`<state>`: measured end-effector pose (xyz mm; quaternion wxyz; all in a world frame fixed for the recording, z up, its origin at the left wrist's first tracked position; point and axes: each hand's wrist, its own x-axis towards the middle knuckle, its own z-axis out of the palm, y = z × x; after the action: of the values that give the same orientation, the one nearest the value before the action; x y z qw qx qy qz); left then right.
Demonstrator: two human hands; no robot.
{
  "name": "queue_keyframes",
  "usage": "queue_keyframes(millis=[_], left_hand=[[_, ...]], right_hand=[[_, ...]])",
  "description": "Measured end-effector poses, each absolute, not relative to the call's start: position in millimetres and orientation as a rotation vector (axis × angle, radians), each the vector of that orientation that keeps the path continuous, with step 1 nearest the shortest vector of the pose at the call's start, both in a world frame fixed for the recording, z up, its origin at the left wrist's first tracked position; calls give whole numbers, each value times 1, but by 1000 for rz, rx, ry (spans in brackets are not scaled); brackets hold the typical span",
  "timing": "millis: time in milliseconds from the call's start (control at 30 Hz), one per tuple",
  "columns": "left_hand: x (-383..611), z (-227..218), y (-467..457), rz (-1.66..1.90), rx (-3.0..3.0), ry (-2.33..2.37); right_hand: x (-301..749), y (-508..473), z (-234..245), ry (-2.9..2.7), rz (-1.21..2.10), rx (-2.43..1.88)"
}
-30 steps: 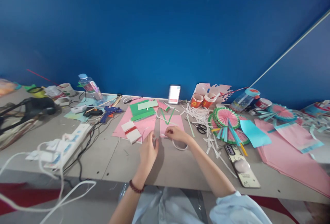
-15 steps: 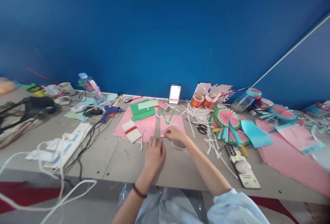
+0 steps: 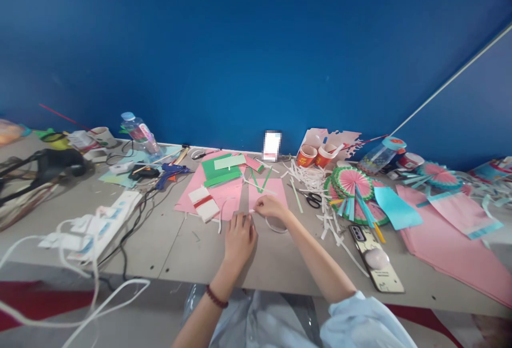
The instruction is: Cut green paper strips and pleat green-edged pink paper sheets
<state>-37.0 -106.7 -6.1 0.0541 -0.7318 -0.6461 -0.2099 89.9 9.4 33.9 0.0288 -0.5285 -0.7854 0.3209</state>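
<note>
My right hand is closed in a pinch on a thin white paper strip, whose loop curves out under the wrist. Close on its left, my left hand rests on the table with fingers bent and together at the same strip; its fingertips are partly hidden. Beneath and beyond the hands lie a pink paper sheet and a larger pink sheet. Just left of my left hand is a white pad with a red band. Green paper pieces lie farther back.
Scissors, white paper scraps, paper cups and watermelon-patterned paper fans stand or lie to the right, with a phone nearer. Leftward are a blue glue gun, a power strip, cables and a bottle.
Both hands stay in nearly the same place and pose. The right forearm has shifted very slightly; nothing was taken up or let go.
</note>
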Motion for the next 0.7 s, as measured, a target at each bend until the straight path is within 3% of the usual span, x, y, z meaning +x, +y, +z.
queue_keyframes(millis=[700], left_hand=[[-37, -6, -107, -642, -2229, -1986]], right_hand=[[88, 8, 37, -2465, 943, -1653]])
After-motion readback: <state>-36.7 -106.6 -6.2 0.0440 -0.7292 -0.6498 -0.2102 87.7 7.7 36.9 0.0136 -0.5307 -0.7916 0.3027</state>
